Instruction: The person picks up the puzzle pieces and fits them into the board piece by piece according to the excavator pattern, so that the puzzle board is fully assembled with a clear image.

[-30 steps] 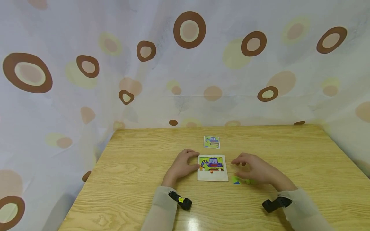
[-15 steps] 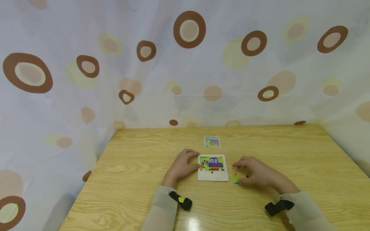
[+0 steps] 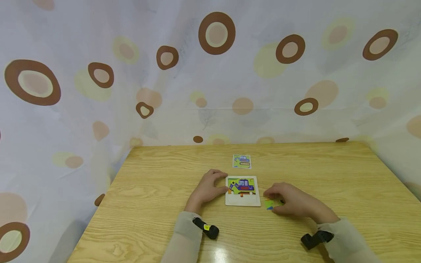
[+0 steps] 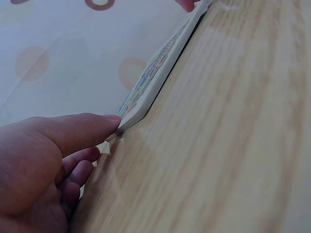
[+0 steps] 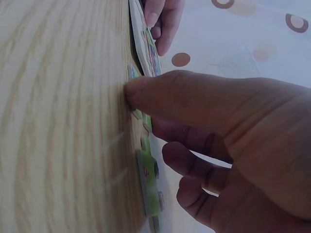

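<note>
In the head view a white puzzle tray point(image 3: 242, 200) lies on the table, an excavator picture filling its upper part and its lower strip bare. My left hand point(image 3: 207, 188) holds the tray by its left edge; in the left wrist view the thumb point(image 4: 92, 128) touches the tray's corner. Right of the tray, my right hand point(image 3: 291, 199) bends over a green puzzle piece point(image 3: 269, 204) with a blue corner, pinching it between thumb and index finger. Another green piece point(image 5: 149, 182) lies beneath that hand, partly hidden from the head camera.
A small picture card point(image 3: 241, 161) with the same excavator lies behind the tray on the wooden table point(image 3: 158, 182). A spotted white cloth point(image 3: 210, 80) hangs around the table's back and sides.
My right hand has come down and a little toward me, its fingers closing onto the green puzzle piece. The left hand and the tray have stayed put.
</note>
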`<state>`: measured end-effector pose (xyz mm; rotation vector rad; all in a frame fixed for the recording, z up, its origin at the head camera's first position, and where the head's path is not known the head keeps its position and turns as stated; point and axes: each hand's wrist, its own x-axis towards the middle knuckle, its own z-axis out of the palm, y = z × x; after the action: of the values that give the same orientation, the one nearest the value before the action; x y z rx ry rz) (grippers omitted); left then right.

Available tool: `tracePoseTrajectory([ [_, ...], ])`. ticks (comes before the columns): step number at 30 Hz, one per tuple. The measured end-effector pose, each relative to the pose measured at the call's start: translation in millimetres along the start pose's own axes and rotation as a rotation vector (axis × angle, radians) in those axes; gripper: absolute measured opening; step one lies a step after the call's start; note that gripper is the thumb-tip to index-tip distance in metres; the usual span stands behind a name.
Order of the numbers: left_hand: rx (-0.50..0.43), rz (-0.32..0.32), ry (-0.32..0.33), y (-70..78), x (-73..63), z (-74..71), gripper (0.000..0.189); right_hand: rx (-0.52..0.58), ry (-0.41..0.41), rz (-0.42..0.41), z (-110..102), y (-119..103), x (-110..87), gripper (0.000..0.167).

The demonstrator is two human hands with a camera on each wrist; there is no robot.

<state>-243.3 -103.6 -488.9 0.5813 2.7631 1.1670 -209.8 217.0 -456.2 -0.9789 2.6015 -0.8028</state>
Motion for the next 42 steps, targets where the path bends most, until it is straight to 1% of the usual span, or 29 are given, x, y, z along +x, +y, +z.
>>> tracePoseTrajectory([
  [7, 0.001, -0.007, -0.002, -1.4, 0.8, 0.3, 0.047, -0.025, 0.003, -0.021, 0, -5, 1.5, 0.036],
  [11, 0.008, -0.013, -0.01, -3.0, 1.3, 1.2, 0.048, -0.021, 0.016, -0.002, -1, -8, 1.1, 0.041],
  [15, 0.009, -0.013, -0.014, -3.6, 1.9, 1.8, 0.049, -0.026, 0.049, 0.004, -3, -9, 1.3, 0.046],
  [21, 0.015, -0.012, -0.013, -3.8, 1.8, 1.9, 0.049, -0.026, 0.069, -0.015, -7, -10, 4.1, 0.042],
  [25, 0.016, -0.004, -0.013, -4.4, 1.6, 1.7, 0.048, 0.003, 0.079, -0.03, -9, -13, 6.7, 0.038],
  [31, 0.011, 0.007, -0.008, -4.7, 1.7, 1.6, 0.048, 0.049, 0.102, -0.033, -10, -21, 12.8, 0.04],
  [35, 0.007, 0.004, -0.009, -5.0, 2.0, 2.1, 0.048, 0.048, 0.1, -0.035, -8, -25, 19.0, 0.04],
  [42, 0.007, -0.007, -0.009, -4.6, 1.4, 1.8, 0.048, 0.062, 0.118, -0.074, -4, -29, 29.4, 0.041],
])
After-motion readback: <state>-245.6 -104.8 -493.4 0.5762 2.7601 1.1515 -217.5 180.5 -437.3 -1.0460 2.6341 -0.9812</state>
